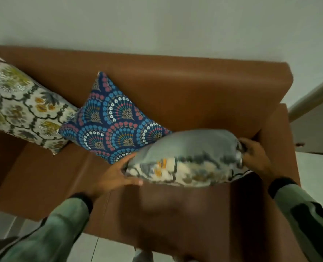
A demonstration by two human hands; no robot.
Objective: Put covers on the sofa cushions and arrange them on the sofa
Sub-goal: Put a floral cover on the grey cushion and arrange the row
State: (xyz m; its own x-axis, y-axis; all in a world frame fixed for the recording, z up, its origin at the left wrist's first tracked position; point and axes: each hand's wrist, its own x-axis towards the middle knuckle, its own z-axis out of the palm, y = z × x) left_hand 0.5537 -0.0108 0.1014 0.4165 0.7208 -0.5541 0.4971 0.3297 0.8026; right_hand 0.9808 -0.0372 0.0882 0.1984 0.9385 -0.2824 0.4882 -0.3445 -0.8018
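A brown sofa (175, 87) stands against a pale wall. A white floral cushion (24, 108) leans at its left end. Beside it leans a blue fan-patterned cushion (113, 125). A third cushion (187, 157), grey on top with a white floral face, is held over the right seat, blurred by motion. My left hand (117, 174) grips its left edge, thumb underneath. My right hand (255, 156) grips its right corner. Both sleeves are pale green.
The sofa's right armrest (277, 140) is just behind my right hand. A pale door or panel (315, 120) stands at the far right. Light floor tiles (104, 250) show below the sofa's front edge.
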